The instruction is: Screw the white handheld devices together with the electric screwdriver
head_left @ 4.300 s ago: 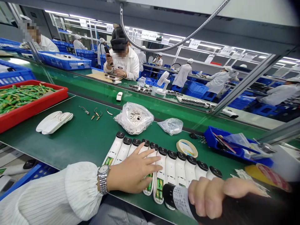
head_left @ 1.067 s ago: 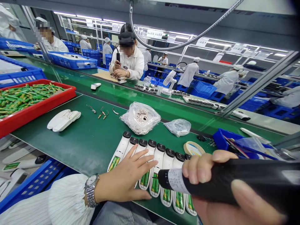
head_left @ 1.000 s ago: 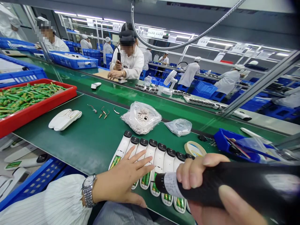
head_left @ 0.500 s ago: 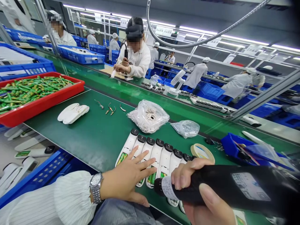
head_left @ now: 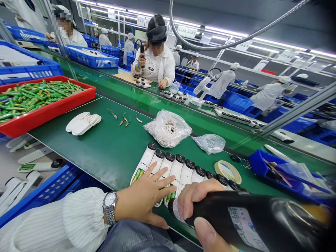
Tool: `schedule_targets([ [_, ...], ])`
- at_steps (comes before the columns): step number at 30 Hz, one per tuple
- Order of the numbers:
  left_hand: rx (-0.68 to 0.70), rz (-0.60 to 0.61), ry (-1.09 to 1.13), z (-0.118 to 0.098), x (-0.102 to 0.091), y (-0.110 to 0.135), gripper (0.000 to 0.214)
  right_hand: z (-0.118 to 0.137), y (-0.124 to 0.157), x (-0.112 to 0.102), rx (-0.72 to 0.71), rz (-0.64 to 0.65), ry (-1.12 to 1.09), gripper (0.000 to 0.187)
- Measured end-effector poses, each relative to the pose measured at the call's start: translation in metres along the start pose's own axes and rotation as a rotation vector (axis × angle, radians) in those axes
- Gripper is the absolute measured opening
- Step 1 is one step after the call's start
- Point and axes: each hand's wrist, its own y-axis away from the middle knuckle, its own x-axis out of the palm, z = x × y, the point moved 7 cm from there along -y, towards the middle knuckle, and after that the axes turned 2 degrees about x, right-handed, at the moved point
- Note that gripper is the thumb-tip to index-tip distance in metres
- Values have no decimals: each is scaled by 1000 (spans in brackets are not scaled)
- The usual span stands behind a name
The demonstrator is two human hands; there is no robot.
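Note:
My left hand (head_left: 143,200) lies with its fingers spread over a row of white handheld devices (head_left: 176,171) with black ends. Green batteries (head_left: 138,174) show in their open compartments. In my right hand (head_left: 195,199) is a black electric screwdriver (head_left: 219,209) with a paper label, its nose pointing left, close to my left fingers. The nose hides the lower ends of some devices, and the tip of the bit cannot be made out. Several devices on the right are partly covered by my right hand and the tool.
A red tray (head_left: 90,91) of green batteries stands at the left. Behind the row lie a clear bag of small parts (head_left: 168,128), a smaller bag (head_left: 210,143) and a tape roll (head_left: 228,172). A blue bin (head_left: 258,166) is at the right. Opposite sits a co-worker (head_left: 157,57).
The screwdriver and my right hand have shifted left, and its rear end has swung lower. My left hand stays nearly in place. The co-worker opposite sits more upright, with one hand moved right.

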Motion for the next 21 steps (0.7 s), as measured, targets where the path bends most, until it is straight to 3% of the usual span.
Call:
schedule_targets([
  [7, -2, -11, -14, -1, 0, 2, 80, 2, -1, 1, -18, -38, 45, 20],
  [11, -33, -14, -10, -2, -3, 2, 80, 25, -5, -18, -22, -98, -9, 23],
  [14, -36, 4, -31, -4, -4, 3, 81, 60, -12, -64, -147, -277, 52, 24],
  [17, -34, -12, -74, -1, -3, 3, 81, 84, -14, -133, -304, -616, 142, 22],
  [21, 49, -102, -160, 3, 12, 1, 82, 75, -15, -211, -385, -858, 203, 14],
])
